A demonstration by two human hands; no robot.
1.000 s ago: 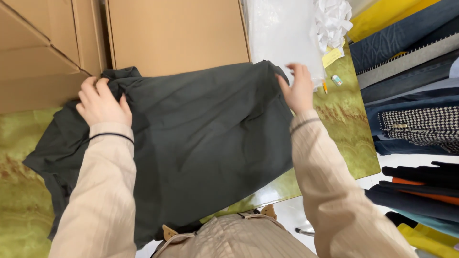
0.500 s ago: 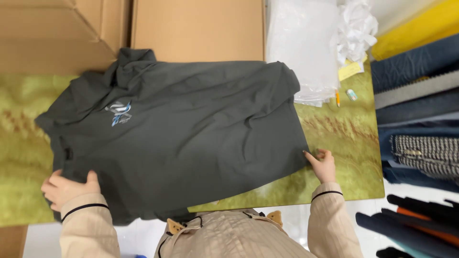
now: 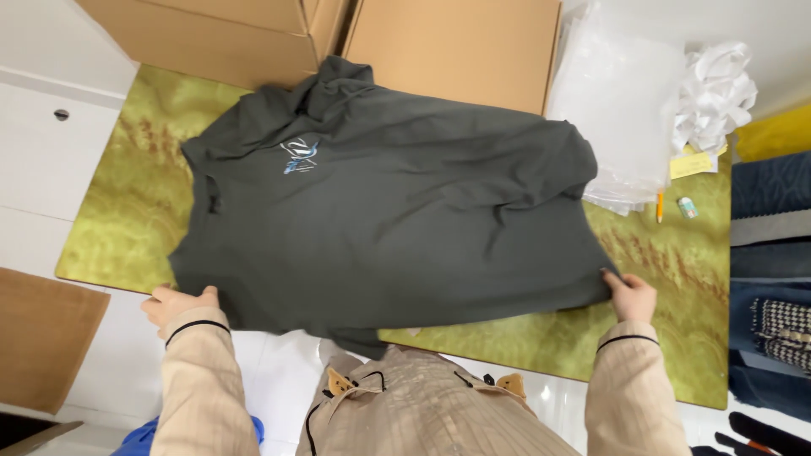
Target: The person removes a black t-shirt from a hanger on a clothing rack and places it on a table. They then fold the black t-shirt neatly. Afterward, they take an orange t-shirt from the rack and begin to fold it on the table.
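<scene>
Currently we note dark grey shirt (image 3: pixel 397 219) spread flat, covering centre of green mat (image 3: pixel 676 279). Cardboard boxes (image 3: pixel 456 51) at 12 o'clock, clear bags (image 3: pixel 621 110) at 2 o'clock. Our left hand (image 3: pixel 179 304) at 8 o'clock, fingers closed on shirt edge; right hand (image 3: pixel 631 295) at 4 o'clock, fingers pinching hem corner. Risk, in our judgement: uneven pull wrinkles fabric; near edge overhanging mat could slide off.
</scene>
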